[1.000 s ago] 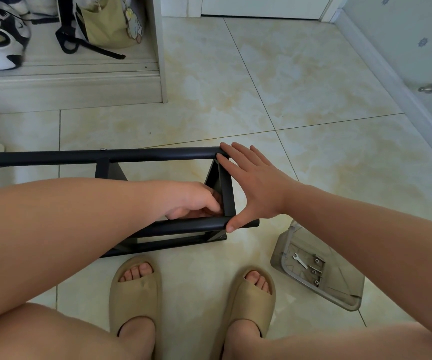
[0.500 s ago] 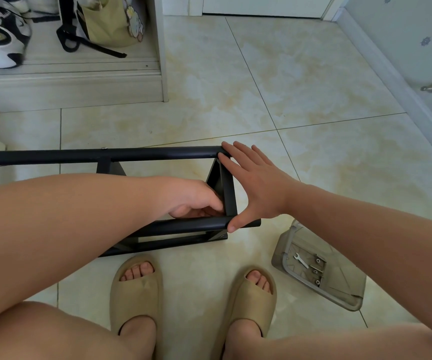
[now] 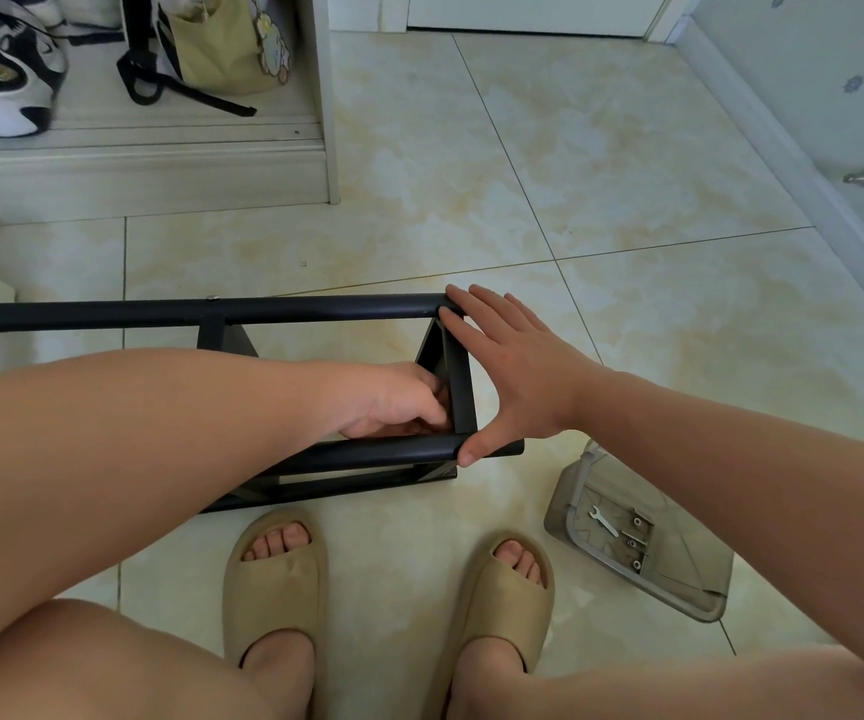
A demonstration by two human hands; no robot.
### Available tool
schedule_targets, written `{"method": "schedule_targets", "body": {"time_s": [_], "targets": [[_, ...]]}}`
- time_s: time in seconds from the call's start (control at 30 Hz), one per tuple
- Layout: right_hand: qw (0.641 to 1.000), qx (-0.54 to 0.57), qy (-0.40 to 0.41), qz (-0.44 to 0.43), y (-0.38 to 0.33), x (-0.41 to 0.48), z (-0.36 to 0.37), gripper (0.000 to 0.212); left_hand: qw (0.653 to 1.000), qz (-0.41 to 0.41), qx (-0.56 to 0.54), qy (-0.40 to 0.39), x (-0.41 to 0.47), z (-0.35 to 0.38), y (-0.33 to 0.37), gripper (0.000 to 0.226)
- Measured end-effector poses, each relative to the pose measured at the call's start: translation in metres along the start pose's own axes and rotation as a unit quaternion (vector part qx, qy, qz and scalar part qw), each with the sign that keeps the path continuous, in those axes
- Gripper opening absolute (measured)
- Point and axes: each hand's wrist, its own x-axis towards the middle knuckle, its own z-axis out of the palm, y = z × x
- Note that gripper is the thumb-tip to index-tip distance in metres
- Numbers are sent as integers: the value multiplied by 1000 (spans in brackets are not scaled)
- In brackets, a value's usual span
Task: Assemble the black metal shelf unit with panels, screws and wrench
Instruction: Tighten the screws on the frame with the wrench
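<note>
Black shelf frame (image 3: 315, 307) lies on the tile (image 3: 627, 200) by the feet. Right hand (image 3: 513, 376) is flat, fingers spread across its end edge. Left hand (image 3: 399, 402) is curled inside the frame, can't tell on what. Wide floor beyond.

Left hand (image 3: 388, 402) fingers hidden inside black frame (image 3: 315, 306), perhaps pinching something, frame cut off left

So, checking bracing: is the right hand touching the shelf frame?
Touching. Head view: right hand spans the black shelf frame, fingertips on far tube, thumb on near tube.
</note>
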Motion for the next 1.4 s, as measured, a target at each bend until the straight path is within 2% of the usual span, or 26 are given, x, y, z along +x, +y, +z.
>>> {"method": "schedule_targets", "body": {"time_s": [0.2, 0.4, 0.53, 0.77, 1.4], "targets": [[1000, -3, 2, -2, -2, -1, -1, 150, 1000, 11, -8, -8, -1, -1, -1, 27], [1000, -7, 7, -1, -1, -1, 1, 150, 999, -37, -7, -34, -2, -2, 1, 22], [1000, -1, 5, -3, -1, -1, 1, 151, 998, -62, -7, -27, -1, -3, 9, 11], [1000, 1, 5, -7, 1, 0, 4, 152, 993, -111, 9, -26, 0, -4, 16, 7], [1000, 7, 2, -5, -1, -2, 2, 151, 997, -82, -9, -4, -3, -2, 16, 14]]}}
